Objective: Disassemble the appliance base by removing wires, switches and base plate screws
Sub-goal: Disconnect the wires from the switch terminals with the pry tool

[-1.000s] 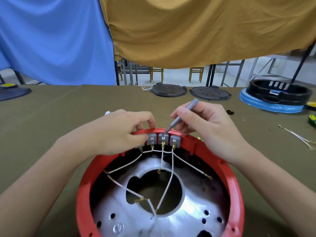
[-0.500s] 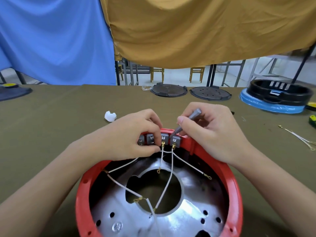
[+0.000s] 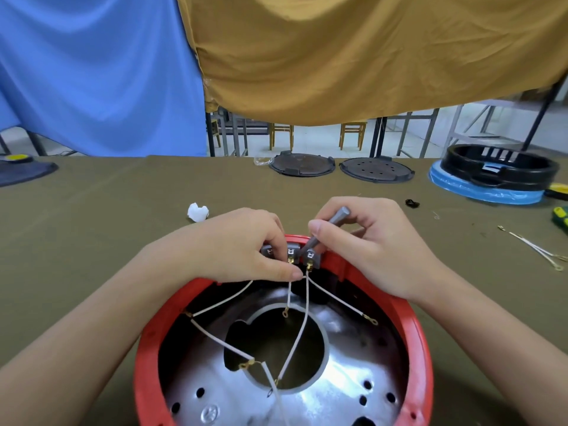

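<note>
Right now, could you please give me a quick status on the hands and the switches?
Left hand pinching grey switches on red base. Right hand gripping grey tool, tip at rightmost switch. White wires attached.

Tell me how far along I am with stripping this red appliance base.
Done: several white wires already hang free at their ring-terminal ends inside the red plastic base, and loose wires lie on the olive table cloth.
In hand: your right hand works a thin grey tool at the grey switches on the far rim; your left hand grips them.
Left: the switches, their attached wires and the silver base plate.
</note>
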The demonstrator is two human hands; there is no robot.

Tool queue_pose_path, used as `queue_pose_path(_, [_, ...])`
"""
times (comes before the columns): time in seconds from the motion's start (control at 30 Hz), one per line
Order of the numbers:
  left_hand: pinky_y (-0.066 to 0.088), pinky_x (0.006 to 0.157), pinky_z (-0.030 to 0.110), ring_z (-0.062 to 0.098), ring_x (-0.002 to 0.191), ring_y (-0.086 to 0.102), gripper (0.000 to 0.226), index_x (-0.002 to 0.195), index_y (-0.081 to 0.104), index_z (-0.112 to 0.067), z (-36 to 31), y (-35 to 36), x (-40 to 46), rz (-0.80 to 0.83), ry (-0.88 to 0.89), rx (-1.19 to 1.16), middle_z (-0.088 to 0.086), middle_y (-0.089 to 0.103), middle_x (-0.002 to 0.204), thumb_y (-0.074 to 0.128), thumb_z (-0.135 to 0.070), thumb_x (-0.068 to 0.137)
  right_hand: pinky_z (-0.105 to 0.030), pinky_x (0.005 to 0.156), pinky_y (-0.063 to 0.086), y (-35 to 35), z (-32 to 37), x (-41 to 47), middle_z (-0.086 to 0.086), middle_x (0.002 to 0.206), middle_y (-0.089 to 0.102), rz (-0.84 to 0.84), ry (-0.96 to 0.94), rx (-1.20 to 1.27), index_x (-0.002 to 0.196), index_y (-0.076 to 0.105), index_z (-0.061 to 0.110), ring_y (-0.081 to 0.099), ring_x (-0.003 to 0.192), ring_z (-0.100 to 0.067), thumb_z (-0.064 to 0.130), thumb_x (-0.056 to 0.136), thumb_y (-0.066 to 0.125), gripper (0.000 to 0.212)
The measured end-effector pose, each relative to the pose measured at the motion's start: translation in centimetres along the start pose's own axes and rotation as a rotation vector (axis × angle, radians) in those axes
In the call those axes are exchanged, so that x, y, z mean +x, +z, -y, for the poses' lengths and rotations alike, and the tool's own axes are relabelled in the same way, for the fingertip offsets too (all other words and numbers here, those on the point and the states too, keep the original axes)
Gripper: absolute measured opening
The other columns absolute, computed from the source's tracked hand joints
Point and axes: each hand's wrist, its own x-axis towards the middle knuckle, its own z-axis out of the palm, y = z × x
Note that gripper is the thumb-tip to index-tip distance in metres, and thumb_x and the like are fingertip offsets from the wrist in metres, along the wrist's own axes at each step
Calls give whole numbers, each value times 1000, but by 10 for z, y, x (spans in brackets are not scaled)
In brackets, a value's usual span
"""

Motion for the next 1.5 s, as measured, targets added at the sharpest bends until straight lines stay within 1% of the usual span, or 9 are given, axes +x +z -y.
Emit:
queue_pose_path(0.27, [44, 71, 22, -1, 81, 56, 24, 71, 76, -26, 3, 13, 0, -144, -31, -152, -16, 62, 96, 72, -46, 83, -54, 56, 53, -1, 2, -2, -2, 72, 71, -21, -28, -11, 80, 71, 16, 68, 62, -35, 20, 95, 65, 17])
queue_pose_path(0.5, [45, 72, 23, -1, 81, 57, 21, 70, 76, -26, 3, 14, 0, -160, -30, -191, -18, 62, 95, 73, -42, 83, -53, 59, 55, 0, 0, 1, 0, 73, 72, 10, 5, 0, 81, 72, 14, 70, 64, -28, 21, 96, 65, 19])
queue_pose_path(0.57, [46, 74, 26, 0, 81, 58, 21, 70, 76, -26, 3, 15, 0, -159, -31, -192, -17, 62, 96, 73, -42, 83, -51, 63, 57, 0, -2, 3, 1, 73, 73, 13, 34, 18, 81, 72, 13, 70, 68, -24, 21, 97, 64, 20])
queue_pose_path(0.67, [48, 78, 28, 1, 83, 58, 21, 70, 77, -25, 3, 14, -1, -152, -35, -190, -15, 63, 96, 72, -42, 83, -38, 73, 56, 1, -5, 5, 0, 73, 73, 17, 71, 54, 80, 70, 13, 71, 74, -17, 19, 97, 64, 19])
queue_pose_path(0.73, [48, 78, 27, 1, 84, 58, 21, 70, 77, -25, 3, 14, -1, -157, -35, -191, -14, 63, 96, 72, -42, 83, -26, 71, 53, 2, -7, 6, -1, 72, 73, 12, 111, 108, 81, 70, 12, 70, 71, -14, 20, 97, 64, 19])
queue_pose_path(0.87, [47, 75, 25, 0, 82, 58, 22, 68, 76, -26, 3, 14, -1, -161, -38, -200, -14, 64, 94, 72, -41, 83, -21, 66, 50, 5, -8, 6, -4, 69, 72, -11, 161, 180, 84, 70, 9, 68, 68, -14, 22, 97, 63, 19])
queue_pose_path(1.07, [47, 76, 24, -2, 83, 57, 22, 69, 75, -26, 2, 14, -1, -158, -45, -188, -16, 63, 96, 71, -43, 83, -15, 66, 46, 3, -6, 3, 0, 69, 72, -9, 104, 151, 83, 71, 7, 67, 66, -5, 19, 97, 64, 19])
queue_pose_path(1.3, [46, 75, 22, -2, 84, 57, 23, 69, 75, -25, 1, 13, -2, -149, -55, -181, -16, 63, 97, 71, -42, 84, -17, 67, 46, 2, -6, 4, -2, 69, 72, -12, 89, 130, 82, 71, 9, 67, 67, -8, 19, 97, 64, 20])
queue_pose_path(1.5, [48, 79, 25, 0, 84, 58, 22, 68, 75, -26, -1, 12, -3, -143, -59, -192, -15, 63, 98, 71, -41, 84, -23, 68, 50, 4, -8, 4, -6, 69, 73, -52, 148, 184, 84, 71, 6, 69, 67, -13, 22, 97, 64, 21])
